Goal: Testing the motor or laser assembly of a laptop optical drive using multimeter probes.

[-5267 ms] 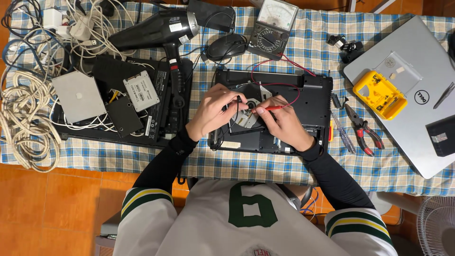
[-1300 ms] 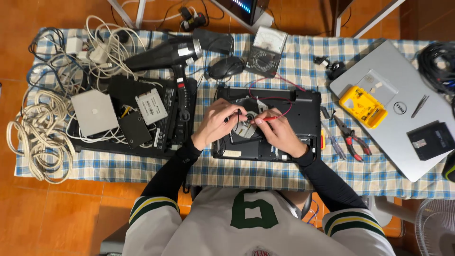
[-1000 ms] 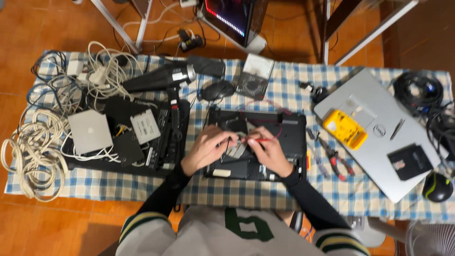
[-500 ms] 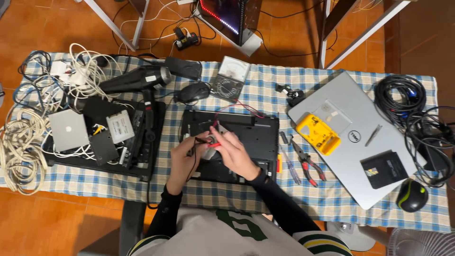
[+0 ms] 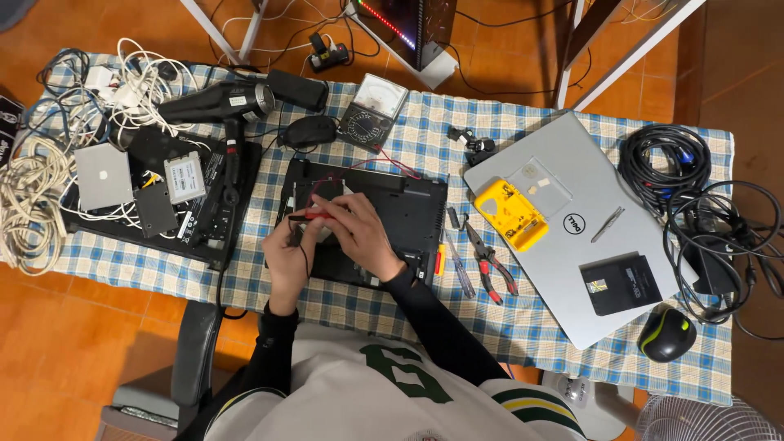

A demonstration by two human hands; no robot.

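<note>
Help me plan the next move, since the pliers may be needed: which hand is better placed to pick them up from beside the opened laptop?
Right. The right hand is nearer the pliers, which lie past the opened laptop on its right edge; the left hand sits at the far left edge.

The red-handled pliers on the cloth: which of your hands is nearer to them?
Right. The right hand is over the opened black laptop, on the side toward the pliers; the left hand is at the laptop's far edge.
</note>
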